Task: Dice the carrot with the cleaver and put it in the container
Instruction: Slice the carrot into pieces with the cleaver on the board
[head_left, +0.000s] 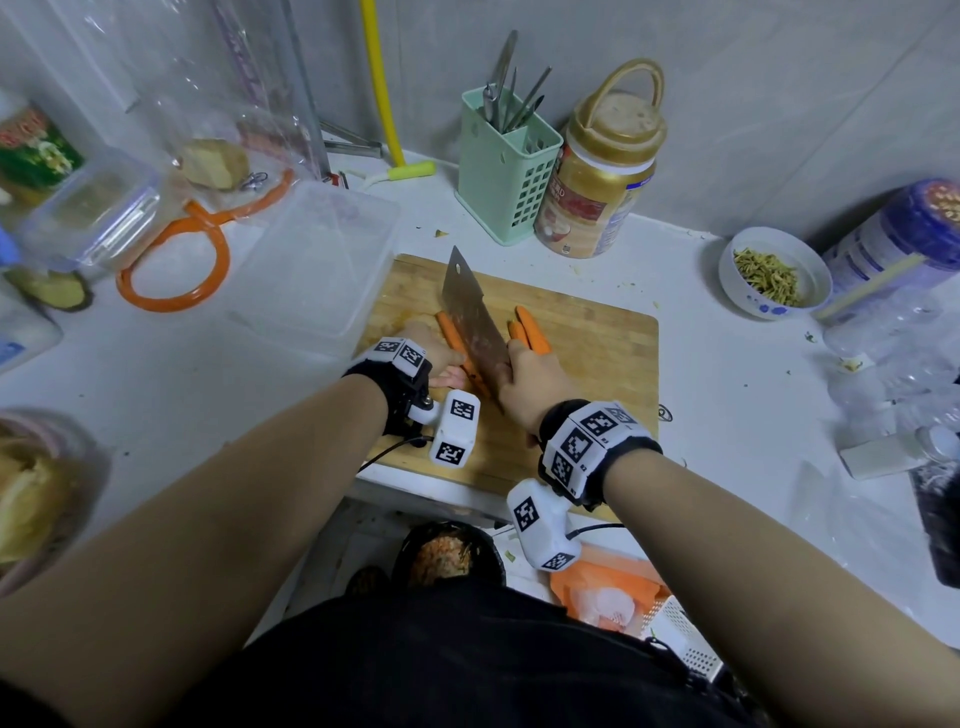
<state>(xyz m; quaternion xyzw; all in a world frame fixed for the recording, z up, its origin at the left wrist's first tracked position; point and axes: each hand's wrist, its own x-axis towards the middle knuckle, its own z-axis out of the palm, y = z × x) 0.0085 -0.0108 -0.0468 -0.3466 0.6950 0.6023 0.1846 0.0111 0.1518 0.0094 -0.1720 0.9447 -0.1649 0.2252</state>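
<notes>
The right hand (530, 387) curls its fingers round the handle of the cleaver (472, 317), blade edge down on the wooden cutting board (587, 343). The left hand (434, 353) presses a carrot strip (451, 332) just left of the blade — how its fingers lie I cannot tell. More carrot strips (530, 330) lie right of the blade. Farther left, touching the board — the clear plastic container (317, 260).

one head-worn view, wide-angle
it looks forward and down, close over the cutting board (571, 332) and both forearms, facing the wall.
</notes>
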